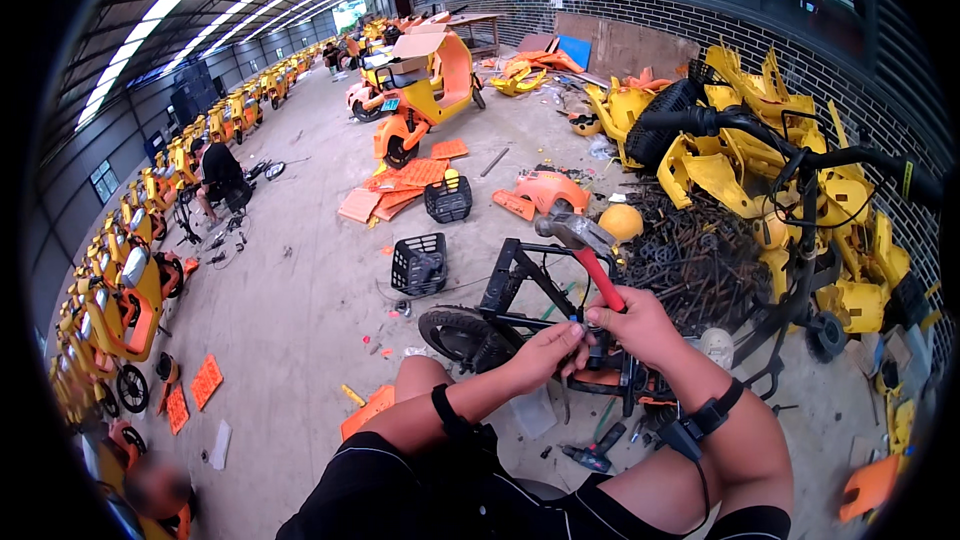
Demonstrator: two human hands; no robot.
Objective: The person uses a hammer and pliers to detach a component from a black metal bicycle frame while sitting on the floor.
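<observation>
My right hand (645, 325) is closed around the red handle of a claw hammer (600, 282), whose metal head points up and away from me. Close beside it, my left hand (545, 355) is pinched at the fingertips over a dark part of the frame. What its fingers hold is too small to make out. Both hands are above a black bike frame (508, 278) lying between my legs, with a black-tyred wheel (460, 336) to the left. Below my hands, a cordless drill (598, 450) rests on the floor.
Dark metal parts (705, 265) are heaped to the right, under a pile of yellow panels (740, 155). Black handlebars (800, 162) rise at my right. Ahead are a black basket (418, 266), orange panels (405, 180) and a yellow-orange scooter (428, 105). A person (218, 175) sits at left.
</observation>
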